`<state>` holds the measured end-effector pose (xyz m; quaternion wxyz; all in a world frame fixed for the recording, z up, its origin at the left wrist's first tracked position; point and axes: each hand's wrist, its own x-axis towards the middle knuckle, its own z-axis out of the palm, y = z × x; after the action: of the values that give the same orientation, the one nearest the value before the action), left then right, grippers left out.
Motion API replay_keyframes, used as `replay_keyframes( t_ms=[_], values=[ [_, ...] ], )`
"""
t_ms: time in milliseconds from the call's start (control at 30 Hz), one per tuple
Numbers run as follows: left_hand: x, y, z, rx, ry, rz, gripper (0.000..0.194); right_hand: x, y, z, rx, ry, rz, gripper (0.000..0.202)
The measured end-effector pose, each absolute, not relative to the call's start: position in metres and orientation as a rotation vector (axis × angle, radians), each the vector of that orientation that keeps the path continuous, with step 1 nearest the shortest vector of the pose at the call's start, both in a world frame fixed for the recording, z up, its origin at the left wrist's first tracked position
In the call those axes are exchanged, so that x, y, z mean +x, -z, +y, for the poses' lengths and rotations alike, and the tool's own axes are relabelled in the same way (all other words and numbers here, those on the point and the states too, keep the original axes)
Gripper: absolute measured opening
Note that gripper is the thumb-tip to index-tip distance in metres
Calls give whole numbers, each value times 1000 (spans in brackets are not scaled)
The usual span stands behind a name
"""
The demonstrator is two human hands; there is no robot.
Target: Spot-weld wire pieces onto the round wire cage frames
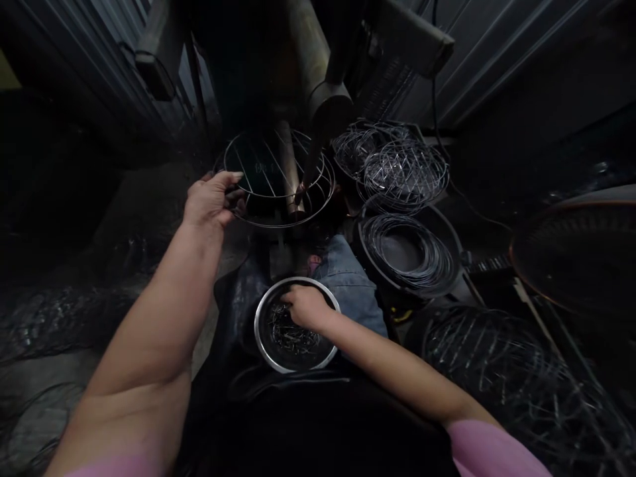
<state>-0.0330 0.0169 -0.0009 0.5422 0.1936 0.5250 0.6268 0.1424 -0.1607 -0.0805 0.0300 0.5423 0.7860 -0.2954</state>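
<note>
My left hand [214,195] is closed on the left rim of a round wire rack [272,197], made of rings with parallel bars across. The rack sits around the lower metal post of a machine, under its upper electrode arm [325,99]. On my lap rests a metal bowl [259,331] with many short wire pieces [293,336] in it. Inside the bowl is my right hand [307,307], fingers bent down at the wire pieces. Its fingertips are partly hidden, so I cannot make out what they hold.
Finished-looking wire racks [405,172] are piled at the back right. Below them a dark basin [454,248] holds stacked wire rings [412,252]. More wire racks [497,371] lie at the lower right. A large round rim [513,248] stands at the right edge.
</note>
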Motion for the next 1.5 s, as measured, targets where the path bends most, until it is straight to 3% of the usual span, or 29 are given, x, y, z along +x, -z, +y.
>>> replay_keyframes(
  t_ms=[167,333,533,633,800,867,1033,1133,1300,1500],
  values=[
    [-34,0,-9,471,-1506,1255,40,128,96,-166,1520,867,2391,25],
    [-28,-3,-30,450,-1618,1237,41,142,75,-164,1550,872,2437,27],
    [-14,8,-43,413,-1686,1173,46,164,19,-122,2288,1422,2811,19],
    [-8,9,-45,377,-1691,1167,46,161,-5,-95,2587,1272,2814,17],
    [-3,2,-48,410,-1737,1164,43,145,-14,-72,2720,1055,2719,18],
    [-3,0,-51,414,-1775,1154,44,139,-6,-72,2796,1222,2679,17],
    [-1,-1,-53,416,-1823,1126,46,130,17,-79,2931,2291,2250,20],
    [0,4,-45,394,-1792,1128,45,130,18,-76,2941,2669,2038,20],
    [2,4,-29,403,-1750,1113,42,130,11,-64,2806,3018,1832,17],
    [4,3,-26,452,-1749,1133,42,130,21,-65,2874,3008,1822,18]
  ],
)
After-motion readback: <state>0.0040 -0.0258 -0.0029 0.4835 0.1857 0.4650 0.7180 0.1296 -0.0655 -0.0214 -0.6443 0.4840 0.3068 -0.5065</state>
